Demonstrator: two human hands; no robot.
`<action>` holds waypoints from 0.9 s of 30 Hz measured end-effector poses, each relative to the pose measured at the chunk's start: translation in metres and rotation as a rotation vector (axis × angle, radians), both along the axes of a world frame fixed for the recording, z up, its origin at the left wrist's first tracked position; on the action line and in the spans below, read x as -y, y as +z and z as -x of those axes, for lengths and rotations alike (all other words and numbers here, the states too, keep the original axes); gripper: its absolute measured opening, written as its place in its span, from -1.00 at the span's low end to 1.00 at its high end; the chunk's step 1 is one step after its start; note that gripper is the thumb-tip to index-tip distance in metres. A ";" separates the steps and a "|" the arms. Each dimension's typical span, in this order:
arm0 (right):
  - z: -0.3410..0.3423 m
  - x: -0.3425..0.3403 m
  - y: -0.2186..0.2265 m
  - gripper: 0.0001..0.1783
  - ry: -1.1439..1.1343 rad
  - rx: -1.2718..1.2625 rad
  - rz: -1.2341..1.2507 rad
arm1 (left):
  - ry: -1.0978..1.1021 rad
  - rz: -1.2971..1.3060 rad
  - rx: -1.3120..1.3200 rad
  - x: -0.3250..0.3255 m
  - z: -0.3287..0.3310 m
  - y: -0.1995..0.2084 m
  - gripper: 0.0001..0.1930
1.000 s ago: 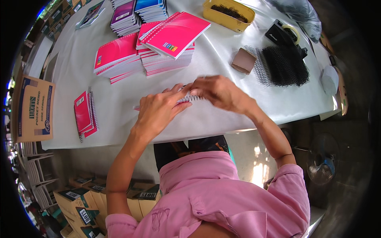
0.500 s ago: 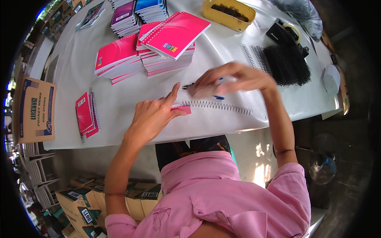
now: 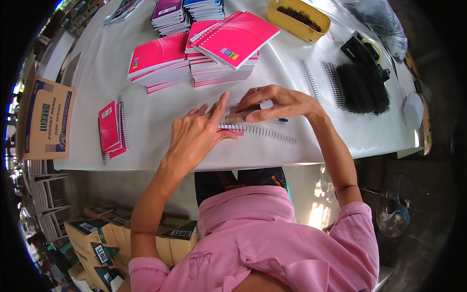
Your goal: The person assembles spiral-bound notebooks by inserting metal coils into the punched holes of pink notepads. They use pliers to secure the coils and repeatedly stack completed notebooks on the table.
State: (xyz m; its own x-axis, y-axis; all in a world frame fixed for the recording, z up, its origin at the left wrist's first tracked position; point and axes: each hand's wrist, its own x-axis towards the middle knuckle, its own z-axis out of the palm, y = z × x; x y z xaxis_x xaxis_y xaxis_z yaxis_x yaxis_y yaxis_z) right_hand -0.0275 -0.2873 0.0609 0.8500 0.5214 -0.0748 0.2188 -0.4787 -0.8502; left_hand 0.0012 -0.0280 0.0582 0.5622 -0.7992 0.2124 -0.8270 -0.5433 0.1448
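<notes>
Near edge first: bare white table (image 3: 277,156), then the free tail of a wire coil (image 3: 269,133) trailing right. Other end runs along the edge of a small pink notepad (image 3: 239,133), right in front of the wearer. Left hand (image 3: 194,131) has the notepad pinched, thumb underneath, one finger stretched out; most of the pad is hidden. Right hand (image 3: 275,101) grips a brown block (image 3: 237,117) just beyond the coil. Can't tell if block touches wire.

Risks, my read: a skewed push from the block could bend a loop. Slack pinch lets sheets shift, holes misalign, wire jams. Tail's unsupported, so a forearm brush could kink it. Blue item (image 3: 283,119) by the right hand, mostly hidden, could snag it.

Off left: small coiled pink pads (image 3: 112,129). Right: one loose coil (image 3: 310,80) beside the black coil pile (image 3: 361,90); that looks tangle-prone. Further back, the top pink notebook (image 3: 238,39) sits skewed on its stack; a knock could slide it. Far: yellow tub (image 3: 296,29).
</notes>
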 end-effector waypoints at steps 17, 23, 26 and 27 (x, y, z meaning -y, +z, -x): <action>-0.015 -0.011 0.000 -0.35 0.057 -0.154 -0.610 | 0.102 0.235 -0.049 -0.029 -0.012 -0.010 -0.07; -0.019 -0.017 0.002 -0.40 -0.042 -0.134 -0.312 | 0.185 0.585 -0.426 -0.024 -0.013 -0.016 0.17; -0.021 -0.026 0.005 -0.40 -0.061 -0.099 -0.085 | 0.244 0.765 -0.539 -0.025 -0.010 -0.033 0.25; -0.021 -0.023 0.002 -0.40 -0.075 -0.126 -0.219 | 0.245 0.782 -0.542 -0.025 -0.011 -0.038 0.25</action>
State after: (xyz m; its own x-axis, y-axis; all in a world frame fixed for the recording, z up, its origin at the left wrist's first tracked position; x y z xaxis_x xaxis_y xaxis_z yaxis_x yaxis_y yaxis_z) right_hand -0.0062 -0.2645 0.0629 0.8782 0.4725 -0.0751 0.0751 -0.2911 -0.9537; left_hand 0.0121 -0.0029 0.0204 0.8711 -0.3913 0.2968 -0.4199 -0.2799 0.8633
